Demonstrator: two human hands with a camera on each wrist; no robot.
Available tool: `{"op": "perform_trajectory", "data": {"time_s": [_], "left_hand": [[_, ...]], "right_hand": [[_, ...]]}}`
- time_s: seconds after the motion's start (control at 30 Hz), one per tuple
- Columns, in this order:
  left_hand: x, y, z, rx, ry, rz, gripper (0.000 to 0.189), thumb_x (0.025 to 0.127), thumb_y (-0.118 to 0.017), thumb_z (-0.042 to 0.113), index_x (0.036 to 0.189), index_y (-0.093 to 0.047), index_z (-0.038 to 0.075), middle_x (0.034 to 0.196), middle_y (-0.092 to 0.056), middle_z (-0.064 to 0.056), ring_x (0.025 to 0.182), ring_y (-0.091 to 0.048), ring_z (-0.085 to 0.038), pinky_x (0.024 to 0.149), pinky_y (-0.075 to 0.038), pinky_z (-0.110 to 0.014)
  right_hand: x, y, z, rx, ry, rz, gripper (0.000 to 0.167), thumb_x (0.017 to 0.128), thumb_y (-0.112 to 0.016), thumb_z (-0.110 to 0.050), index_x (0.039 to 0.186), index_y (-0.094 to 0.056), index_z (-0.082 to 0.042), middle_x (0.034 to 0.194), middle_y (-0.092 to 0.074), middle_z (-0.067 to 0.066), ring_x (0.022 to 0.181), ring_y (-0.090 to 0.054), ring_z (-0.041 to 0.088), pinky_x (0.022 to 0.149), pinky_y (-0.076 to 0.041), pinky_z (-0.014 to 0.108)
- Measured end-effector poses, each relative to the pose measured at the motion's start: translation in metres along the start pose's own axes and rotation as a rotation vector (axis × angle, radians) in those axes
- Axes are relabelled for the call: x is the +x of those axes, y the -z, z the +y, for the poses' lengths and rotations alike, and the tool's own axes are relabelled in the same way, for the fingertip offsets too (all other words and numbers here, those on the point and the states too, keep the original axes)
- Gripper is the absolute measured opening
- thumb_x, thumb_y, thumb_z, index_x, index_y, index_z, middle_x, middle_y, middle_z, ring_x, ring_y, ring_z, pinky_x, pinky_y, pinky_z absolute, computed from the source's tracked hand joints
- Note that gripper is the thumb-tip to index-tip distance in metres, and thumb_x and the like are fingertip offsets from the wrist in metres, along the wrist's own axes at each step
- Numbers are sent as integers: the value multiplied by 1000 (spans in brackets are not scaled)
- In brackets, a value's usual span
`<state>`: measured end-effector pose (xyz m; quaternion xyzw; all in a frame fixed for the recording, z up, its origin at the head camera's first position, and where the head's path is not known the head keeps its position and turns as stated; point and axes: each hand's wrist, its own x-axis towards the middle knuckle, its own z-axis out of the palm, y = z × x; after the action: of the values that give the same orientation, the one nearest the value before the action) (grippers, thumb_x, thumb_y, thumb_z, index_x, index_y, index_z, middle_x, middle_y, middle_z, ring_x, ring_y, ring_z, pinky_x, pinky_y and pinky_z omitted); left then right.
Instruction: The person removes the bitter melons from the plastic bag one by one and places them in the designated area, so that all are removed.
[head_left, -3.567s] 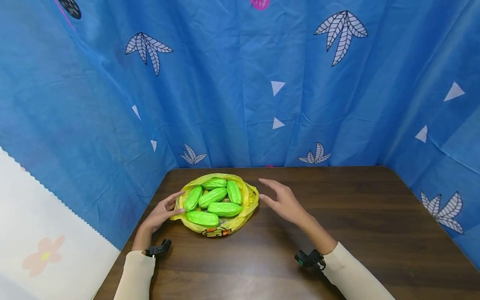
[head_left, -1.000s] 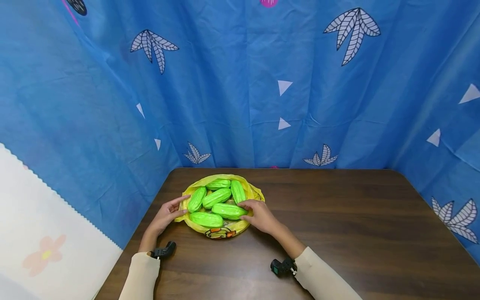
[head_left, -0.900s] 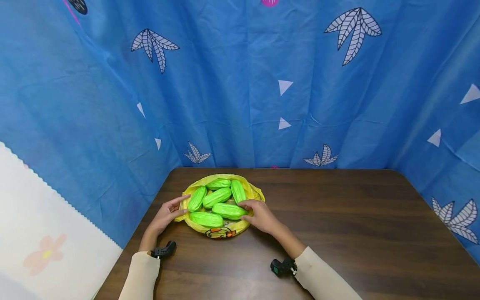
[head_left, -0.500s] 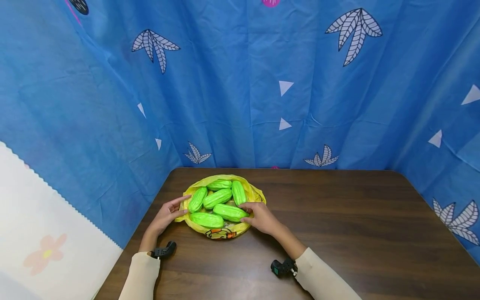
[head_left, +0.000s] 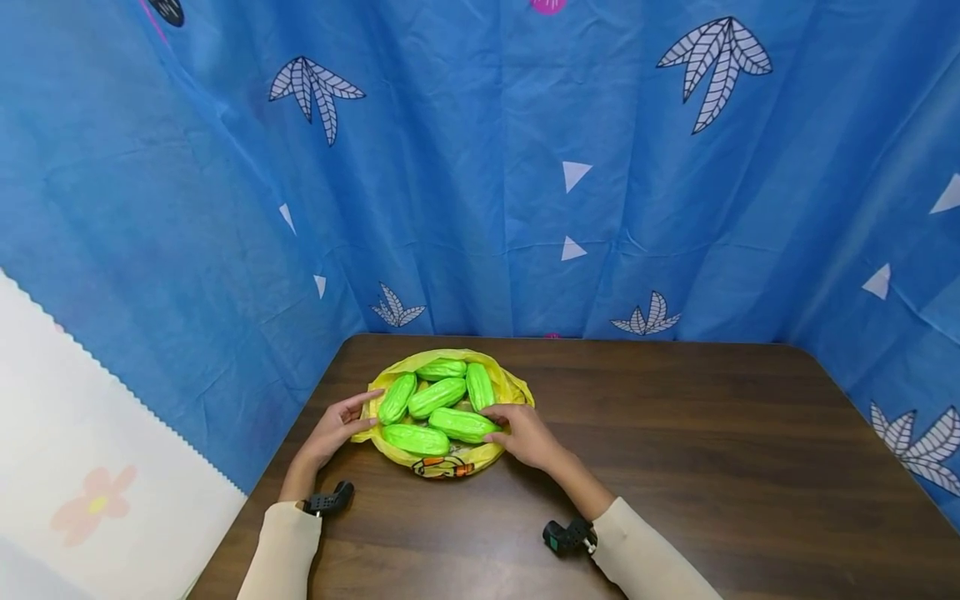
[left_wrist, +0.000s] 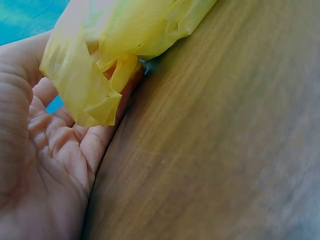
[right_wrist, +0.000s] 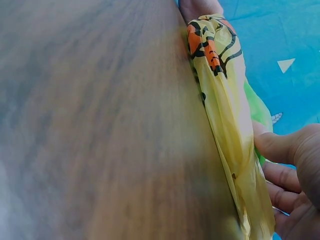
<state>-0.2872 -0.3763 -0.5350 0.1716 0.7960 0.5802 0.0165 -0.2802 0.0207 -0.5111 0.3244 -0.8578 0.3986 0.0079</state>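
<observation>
A yellow plastic bag (head_left: 399, 454) with its mouth rolled wide lies at the table's left. Several bright green, ridged oblong pieces (head_left: 437, 397) like small gourds lie inside. At the bag's left rim, the left hand (head_left: 330, 431) holds the plastic between thumb and fingers; the left wrist view shows a loose corner of the bag (left_wrist: 85, 85) over its palm. The right hand (head_left: 525, 433) reaches over the right rim and pinches the end of the front right green oblong (head_left: 461, 425). In the right wrist view, the right thumb (right_wrist: 280, 146) overlaps this green oblong (right_wrist: 257, 107).
A dark brown wooden table (head_left: 675, 433) extends to the right of the bag. Behind it hangs a blue patterned curtain (head_left: 465, 167), and a white cloth with a scalloped edge (head_left: 67, 417) is at the left. Each wrist wears a black camera (head_left: 566, 536).
The right hand has moved left from beside the bag onto the front right green oblong. During the last second both hands stay nearly still; the view shifts slightly.
</observation>
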Motion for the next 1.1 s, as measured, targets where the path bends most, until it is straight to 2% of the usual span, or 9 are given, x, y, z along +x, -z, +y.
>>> {"op": "perform_trajectory", "data": {"time_s": [0.53, 0.7, 0.87, 1.1], "left_hand": [[1, 2, 2, 8, 8, -11, 55, 97, -69, 9, 149, -51, 5, 153, -47, -20, 128, -51, 0, 96, -47, -18], [1, 1, 2, 12, 20, -10, 55, 97, -69, 10, 149, -51, 6, 153, -47, -19, 129, -50, -2, 96, -47, -18], [2, 1, 3, 3, 3, -16, 55, 98, -68, 8, 150, -50, 4, 153, -46, -20, 131, -49, -4, 96, -47, -18], [1, -1, 3, -11, 6, -13, 56, 97, -68, 7, 149, -50, 2, 153, -45, -22, 129, -49, 0, 97, -46, -18]], "right_hand": [[2, 6, -2, 51, 14, 9, 38, 89, -77, -5, 126, -71, -1, 119, -72, 12, 96, -69, 22, 83, -57, 38], [2, 9, -3, 64, 4, 17, 38, 87, -79, -4, 124, -72, -2, 119, -72, 13, 97, -69, 24, 84, -57, 39], [1, 13, -2, 96, -11, 24, 38, 88, -78, -5, 125, -71, -4, 120, -72, 12, 99, -68, 24, 85, -56, 41], [1, 20, 0, 125, -12, 21, 38, 88, -79, -7, 126, -72, -6, 118, -72, 10, 99, -68, 23, 85, -57, 38]]}}
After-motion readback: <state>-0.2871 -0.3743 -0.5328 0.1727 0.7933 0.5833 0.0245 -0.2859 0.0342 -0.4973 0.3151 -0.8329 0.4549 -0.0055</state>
